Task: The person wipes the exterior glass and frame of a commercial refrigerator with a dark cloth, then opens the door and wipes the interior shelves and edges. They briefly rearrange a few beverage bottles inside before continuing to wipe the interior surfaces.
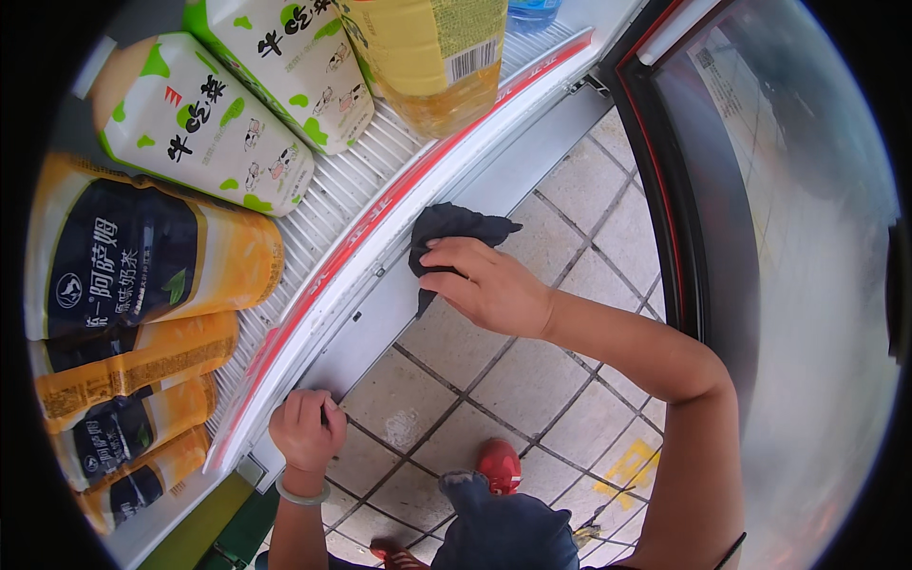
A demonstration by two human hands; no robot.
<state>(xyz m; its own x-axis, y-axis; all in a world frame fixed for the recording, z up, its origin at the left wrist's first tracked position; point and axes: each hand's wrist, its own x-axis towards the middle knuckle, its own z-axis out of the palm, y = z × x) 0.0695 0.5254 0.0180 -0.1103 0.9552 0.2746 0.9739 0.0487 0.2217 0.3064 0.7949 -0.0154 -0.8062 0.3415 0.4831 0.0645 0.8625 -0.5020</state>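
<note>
My right hand (491, 286) grips a black cloth (456, 222), which lies against the lower white front edge (399, 265) of a display fridge. My left hand (308, 431), with a pale bangle at the wrist, is curled at the same edge, nearer to me; whether it holds anything is hidden. Above the edge, a white wire shelf (342, 178) with a red front strip (388, 203) bears several milk tea bottles (142, 249), white and green milk cartons (206, 128) and a large bottle of yellow liquid (449, 92).
The open fridge door (805, 249), glass with a black and red frame, stands at the right. Below is a tiled floor (470, 385) with yellow marks. A red shoe (499, 463) and dark clothing (506, 531) are at the bottom. A green panel (203, 524) is at the lower left.
</note>
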